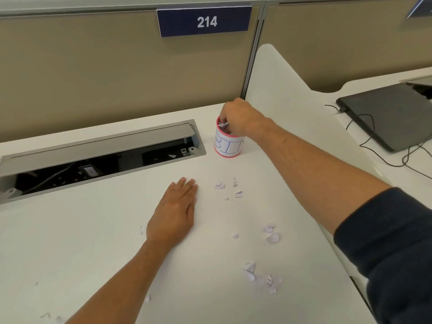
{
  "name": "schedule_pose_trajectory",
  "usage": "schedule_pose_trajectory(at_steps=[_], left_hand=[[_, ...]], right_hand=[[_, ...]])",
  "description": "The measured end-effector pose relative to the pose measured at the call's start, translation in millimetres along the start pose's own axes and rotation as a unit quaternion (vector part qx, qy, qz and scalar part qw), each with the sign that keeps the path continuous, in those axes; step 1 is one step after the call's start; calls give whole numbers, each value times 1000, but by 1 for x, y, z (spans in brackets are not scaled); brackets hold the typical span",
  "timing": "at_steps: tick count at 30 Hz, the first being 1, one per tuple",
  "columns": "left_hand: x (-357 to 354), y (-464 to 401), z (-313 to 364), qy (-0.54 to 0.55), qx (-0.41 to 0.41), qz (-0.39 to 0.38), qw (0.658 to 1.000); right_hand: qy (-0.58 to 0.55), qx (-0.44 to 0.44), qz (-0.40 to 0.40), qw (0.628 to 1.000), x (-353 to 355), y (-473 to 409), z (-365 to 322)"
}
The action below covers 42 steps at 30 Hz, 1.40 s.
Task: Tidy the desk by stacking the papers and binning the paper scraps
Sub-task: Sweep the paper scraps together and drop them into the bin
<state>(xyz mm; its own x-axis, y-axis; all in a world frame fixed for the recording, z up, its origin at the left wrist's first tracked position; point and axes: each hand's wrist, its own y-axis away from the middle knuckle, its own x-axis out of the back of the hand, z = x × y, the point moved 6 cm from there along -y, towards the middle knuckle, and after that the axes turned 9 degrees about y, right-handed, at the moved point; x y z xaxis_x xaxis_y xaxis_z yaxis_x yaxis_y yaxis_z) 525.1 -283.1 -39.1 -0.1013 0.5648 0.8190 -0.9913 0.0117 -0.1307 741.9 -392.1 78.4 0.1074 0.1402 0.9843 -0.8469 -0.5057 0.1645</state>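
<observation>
A white desk (98,242) fills most of the view, backed by a tan partition wall (93,73) that carries a dark blue sign (204,21) reading 214. Set into the desk along the back left is a long grey cable tray (98,148) with its lid raised, dark sockets and wires showing inside. A white divider panel (287,118) rises on the right, and beyond it a closed dark laptop (392,115) lies on the neighbouring desk with black cables trailing from it.

The right hand (238,118), at the end of a bare forearm with a dark sleeve (397,249) pushed up, reaches down over the mouth of a small white cup (228,147) with pink rims, hand-lettered BIN in blue, standing near the back of the desk just right of the tray. Its fingers are curled into the opening and seem to pinch a crumpled paper scrap (223,124), though the grip itself is partly hidden.

The left hand (175,211) lies flat, palm down, fingers straight and together, on the desk in front of the tray.

Torn paper scraps remain on the desk: a small cluster (228,188) in front of the cup, a few (271,233) nearer, a larger pile (261,277) closest on the right, and tiny bits by the left wrist and forearm.
</observation>
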Motion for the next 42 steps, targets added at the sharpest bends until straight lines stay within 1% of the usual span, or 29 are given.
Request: schedule_pose_trajectory(at_steps=[4,9,15,21,27,31,34,36,38,39,40,42], left_hand=[[-1,0,-1,-1,2,-1,1000],[-2,-1,-2,-1,2,-2,1000],[-1,-1,-1,3,2,-1,1000],[-1,-1,-1,5,4,-2,1000],[-1,-1,-2,5,-1,2,1000],[-1,-1,-1,5,-1,4,1000],[-2,-2,-2,3,-3,3,1000],[-2,-1,-3,4,-2,1,1000],[-2,-1,-3,4,-2,3,1000],[-1,-1,-2,4,-2,4,1000],[-1,-1,-2,4,-3,4,1000],[0,-1,-1,3,-5,5,1000]], right_hand=[[42,26,-28,998,-7,-3,-8],[53,50,-55,996,1,-2,-6],[24,70,-58,996,24,2,7],[-19,78,-55,995,23,5,11],[-54,61,-1,997,31,10,12],[-121,5,97,988,43,17,22],[-196,-18,182,963,50,34,25],[-252,-31,255,933,47,53,24],[-313,-26,302,900,33,73,19],[-335,-15,307,890,23,82,14],[-345,-3,302,888,10,91,9],[-326,23,279,903,-20,106,-1]])
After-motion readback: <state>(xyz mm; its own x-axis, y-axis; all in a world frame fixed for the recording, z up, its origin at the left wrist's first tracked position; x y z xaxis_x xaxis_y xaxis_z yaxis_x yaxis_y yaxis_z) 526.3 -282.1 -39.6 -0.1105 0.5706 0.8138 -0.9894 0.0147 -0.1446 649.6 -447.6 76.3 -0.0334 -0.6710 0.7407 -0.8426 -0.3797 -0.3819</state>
